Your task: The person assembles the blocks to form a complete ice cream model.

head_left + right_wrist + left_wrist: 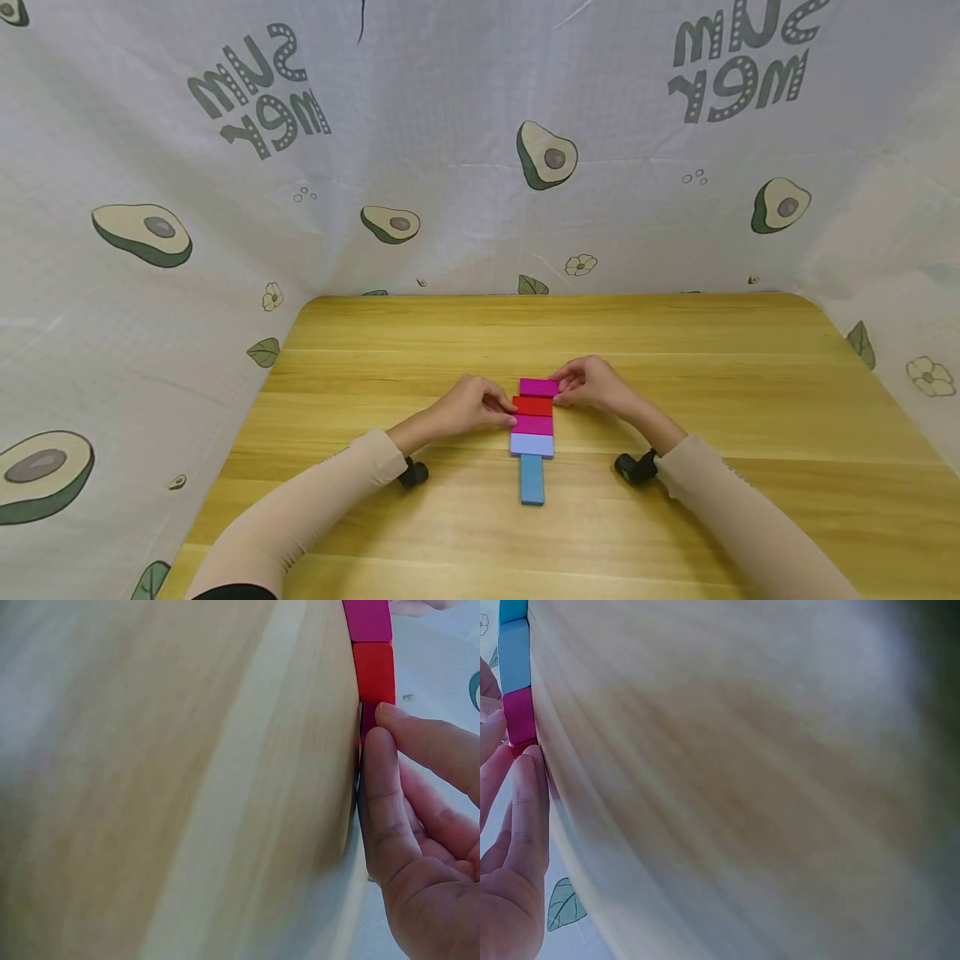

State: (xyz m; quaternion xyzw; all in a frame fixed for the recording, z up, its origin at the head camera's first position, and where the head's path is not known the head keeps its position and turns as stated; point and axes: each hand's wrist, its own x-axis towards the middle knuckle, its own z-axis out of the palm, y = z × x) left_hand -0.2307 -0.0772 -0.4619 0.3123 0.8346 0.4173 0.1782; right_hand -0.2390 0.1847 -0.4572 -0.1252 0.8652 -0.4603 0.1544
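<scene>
On the wooden table lies a column of flat coloured blocks. A blue block stands lengthwise at the near end, with a lavender block across its top. Beyond it come a magenta block, a red block and a far magenta block, set slightly to the right. My left hand pinches at the left end of the red block, its thumb close to the nearer magenta one. With thumb and fingertips, my right hand pinches the far magenta block's right end, which the right wrist view partly hides.
The wooden table extends around the blocks on all sides. A white cloth printed with avocados hangs behind it and at both sides. Black wrist cameras sit below the left wrist and right wrist.
</scene>
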